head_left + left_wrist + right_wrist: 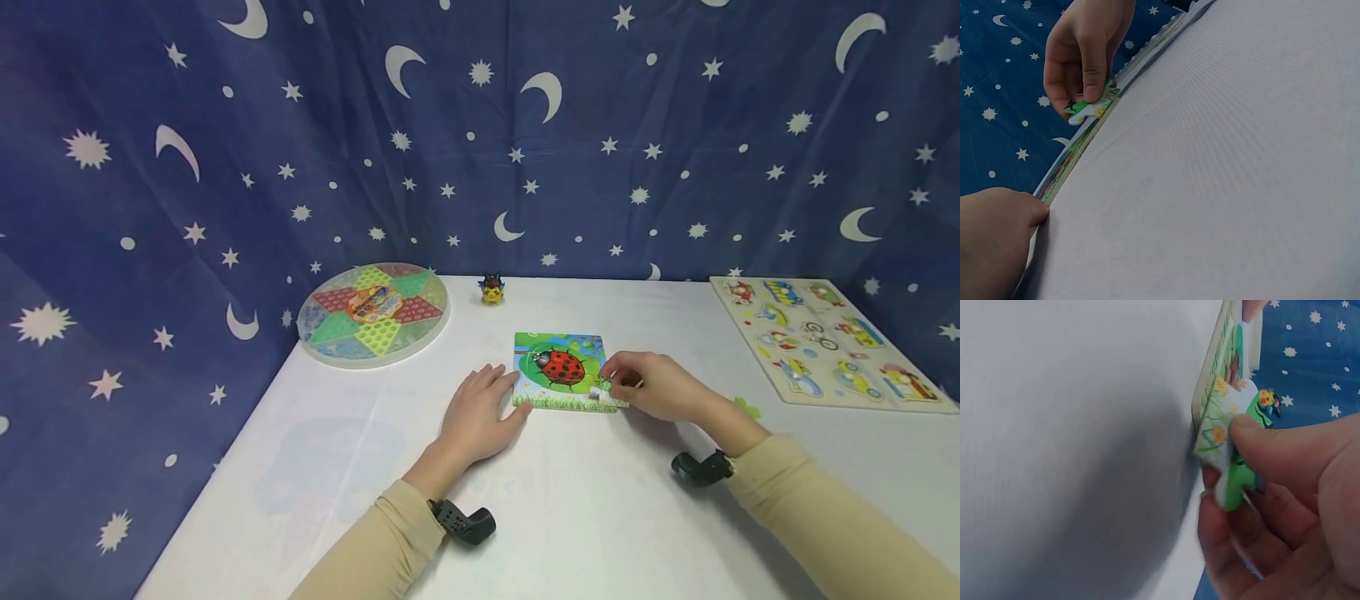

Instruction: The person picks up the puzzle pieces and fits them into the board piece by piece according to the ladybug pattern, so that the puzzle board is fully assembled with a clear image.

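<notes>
A square jigsaw puzzle (561, 367) with a red ladybug on green leaves lies flat on the white table. My right hand (662, 387) pinches a jigsaw piece (1217, 428) between thumb and fingers at the puzzle's lower right corner. Green, white and yellow flowers are printed on that piece, which is tilted in the right wrist view. A pale patch of the board shows beside it. My left hand (478, 417) rests at the puzzle's left side, thumb and fingers extended against its edge. In the left wrist view, that thumb touches the near edge.
A round Chinese checkers board (375, 315) stands at the back left. Behind the puzzle is a small yellow and black figurine (492, 289). A peg puzzle board (825, 343) lies at right, near a green flower-shaped piece (747, 407). A starry blue curtain (450, 108) hangs behind.
</notes>
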`<state>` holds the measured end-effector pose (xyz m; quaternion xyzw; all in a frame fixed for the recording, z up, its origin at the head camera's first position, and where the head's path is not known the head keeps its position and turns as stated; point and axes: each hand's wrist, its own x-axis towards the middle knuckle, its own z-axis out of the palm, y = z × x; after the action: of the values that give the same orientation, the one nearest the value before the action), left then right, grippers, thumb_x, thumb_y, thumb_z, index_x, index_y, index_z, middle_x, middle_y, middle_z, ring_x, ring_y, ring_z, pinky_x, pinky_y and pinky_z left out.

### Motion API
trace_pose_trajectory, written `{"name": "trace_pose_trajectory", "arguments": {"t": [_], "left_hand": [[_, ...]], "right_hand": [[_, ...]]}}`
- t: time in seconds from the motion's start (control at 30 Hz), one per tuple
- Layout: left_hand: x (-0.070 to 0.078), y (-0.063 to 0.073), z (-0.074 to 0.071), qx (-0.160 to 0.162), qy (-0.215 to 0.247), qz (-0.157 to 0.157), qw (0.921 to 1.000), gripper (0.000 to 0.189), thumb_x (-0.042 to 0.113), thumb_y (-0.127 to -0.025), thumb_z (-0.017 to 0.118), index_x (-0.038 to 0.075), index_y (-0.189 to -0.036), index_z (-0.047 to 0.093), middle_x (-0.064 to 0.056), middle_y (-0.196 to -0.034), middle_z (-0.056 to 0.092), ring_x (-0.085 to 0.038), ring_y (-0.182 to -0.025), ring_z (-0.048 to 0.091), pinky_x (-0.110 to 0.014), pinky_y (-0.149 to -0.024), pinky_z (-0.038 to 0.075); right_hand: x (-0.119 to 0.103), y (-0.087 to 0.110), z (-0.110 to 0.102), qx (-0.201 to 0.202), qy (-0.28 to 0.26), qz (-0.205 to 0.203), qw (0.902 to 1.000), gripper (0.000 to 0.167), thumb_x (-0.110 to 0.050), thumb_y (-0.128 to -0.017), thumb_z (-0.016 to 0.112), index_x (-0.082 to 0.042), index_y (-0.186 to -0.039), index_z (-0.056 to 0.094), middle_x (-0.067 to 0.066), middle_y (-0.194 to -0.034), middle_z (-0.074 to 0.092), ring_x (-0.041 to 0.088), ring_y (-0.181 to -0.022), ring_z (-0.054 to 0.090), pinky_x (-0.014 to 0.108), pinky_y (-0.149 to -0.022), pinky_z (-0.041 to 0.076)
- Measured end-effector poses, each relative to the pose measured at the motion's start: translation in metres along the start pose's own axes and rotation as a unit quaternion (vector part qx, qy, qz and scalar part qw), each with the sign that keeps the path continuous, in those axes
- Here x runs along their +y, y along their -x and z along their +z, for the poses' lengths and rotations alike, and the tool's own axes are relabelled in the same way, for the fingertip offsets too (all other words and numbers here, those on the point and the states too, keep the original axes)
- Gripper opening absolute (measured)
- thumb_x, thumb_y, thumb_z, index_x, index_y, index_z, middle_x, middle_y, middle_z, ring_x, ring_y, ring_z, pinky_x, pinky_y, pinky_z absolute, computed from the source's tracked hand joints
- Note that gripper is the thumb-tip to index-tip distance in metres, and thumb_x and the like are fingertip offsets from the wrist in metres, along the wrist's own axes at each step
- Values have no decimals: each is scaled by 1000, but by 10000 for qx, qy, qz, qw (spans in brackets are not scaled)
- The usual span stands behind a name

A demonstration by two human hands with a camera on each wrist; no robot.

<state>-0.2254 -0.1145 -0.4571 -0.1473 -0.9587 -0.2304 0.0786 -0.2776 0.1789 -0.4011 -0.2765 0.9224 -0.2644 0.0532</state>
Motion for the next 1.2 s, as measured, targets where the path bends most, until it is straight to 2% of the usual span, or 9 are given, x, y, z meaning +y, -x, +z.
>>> {"name": "trace_pose_trajectory", "arguments": {"t": [0.17, 0.43, 0.8, 1.2], "left_hand": [[0, -1, 2, 13, 20, 25, 10000, 58, 47, -101, 59, 13, -147, 57, -13, -153, 50, -31, -147, 37, -42, -125, 21], [0, 0, 1, 23, -34, 1, 10000, 57, 46, -101, 60, 13, -147, 57, -12, -154, 49, -31, -147, 37, -42, -125, 21], [1, -1, -1, -18, -44, -3, 10000, 58, 47, -100, 59, 13, -148, 56, -12, -154, 49, -31, -148, 37, -42, -125, 21], [1, -1, 0, -23, -44, -30, 10000, 58, 46, -101, 59, 13, -148, 56, -13, -154, 49, -31, -148, 36, -42, -125, 21]], "right_hand": [[-2, -4, 7, 260, 124, 124, 9995, 20, -6, -87, 81, -8, -106, 73, -6, -85, 67, 14, -75, 56, 32, -67, 48], [-9, -13, 10, 442, 245, 271, 9984, 25, -10, -81, 87, -12, -105, 81, -3, -92, 73, 15, -77, 57, 32, -66, 48], [-13, -21, 14, 224, 295, 361, 9987, 25, -12, -83, 87, -10, -106, 79, -6, -84, 67, 16, -76, 56, 32, -67, 49], [-20, -27, 19, 220, 308, 173, 9991, 20, -10, -82, 87, -11, -100, 78, -5, -82, 66, 15, -75, 56, 34, -67, 50]]}}
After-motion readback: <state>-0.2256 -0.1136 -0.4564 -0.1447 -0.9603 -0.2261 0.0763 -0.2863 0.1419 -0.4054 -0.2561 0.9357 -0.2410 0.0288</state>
